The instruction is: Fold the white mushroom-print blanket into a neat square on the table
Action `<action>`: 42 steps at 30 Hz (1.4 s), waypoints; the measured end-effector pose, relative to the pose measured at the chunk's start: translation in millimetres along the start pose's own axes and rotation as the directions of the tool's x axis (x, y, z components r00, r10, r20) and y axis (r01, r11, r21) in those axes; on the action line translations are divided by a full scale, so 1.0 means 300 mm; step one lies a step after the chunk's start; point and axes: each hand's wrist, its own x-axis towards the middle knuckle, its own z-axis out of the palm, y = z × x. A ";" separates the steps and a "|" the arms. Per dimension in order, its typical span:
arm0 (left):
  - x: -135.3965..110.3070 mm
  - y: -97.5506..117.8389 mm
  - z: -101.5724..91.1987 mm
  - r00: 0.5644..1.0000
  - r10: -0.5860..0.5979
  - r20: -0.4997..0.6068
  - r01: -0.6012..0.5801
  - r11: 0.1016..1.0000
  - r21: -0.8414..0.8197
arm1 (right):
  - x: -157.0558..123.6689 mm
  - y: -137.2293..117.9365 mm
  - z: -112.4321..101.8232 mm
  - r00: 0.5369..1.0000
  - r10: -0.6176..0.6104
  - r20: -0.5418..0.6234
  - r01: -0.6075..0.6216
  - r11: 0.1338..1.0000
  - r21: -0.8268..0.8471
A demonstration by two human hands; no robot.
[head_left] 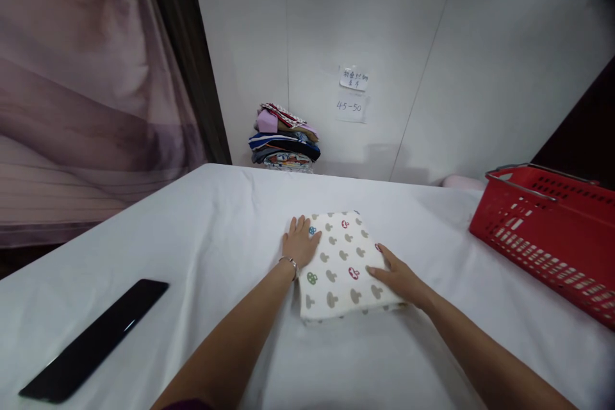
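Note:
A folded white cloth (pixel 342 266) printed with grey, red and green mushroom shapes lies in the middle of the white-covered table (pixel 192 230). My left hand (pixel 300 240) rests flat on the cloth's left edge, fingers stretched out, a bracelet on the wrist. Across from it, my right hand (pixel 396 275) lies flat on the cloth's right edge with its fingers extended. Neither hand grips anything.
A red plastic basket (pixel 548 237) with metal handles stands at the right. A long black flat object (pixel 96 336) lies near the front left. A stack of folded clothes (pixel 284 138) sits against the back wall, below paper notes (pixel 353 93). A pink curtain (pixel 81 90) hangs at left.

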 end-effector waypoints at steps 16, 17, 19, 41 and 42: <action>-0.125 0.070 0.030 0.968 0.246 -0.052 -0.236 0.961 0.145 | 0.290 -0.043 -0.222 0.966 -0.210 -0.152 0.086 0.815 -0.573; -0.121 0.068 0.020 0.964 0.261 -0.059 -0.251 0.958 0.139 | 0.259 -0.053 -0.180 0.960 -0.246 -0.138 0.125 0.811 -0.571; -0.101 0.069 -0.009 0.955 0.289 -0.070 -0.280 0.952 0.124 | 0.181 -0.072 -0.091 0.940 -0.331 -0.080 0.233 0.797 -0.557; 0.260 0.159 -0.018 0.956 -0.006 0.292 0.042 0.992 -0.118 | -0.031 0.001 0.209 0.731 -0.679 0.068 0.429 0.380 -0.819; 0.295 0.169 -0.012 0.950 -0.017 0.311 0.055 0.992 -0.112 | -0.030 0.000 0.208 0.730 -0.680 0.066 0.427 0.378 -0.821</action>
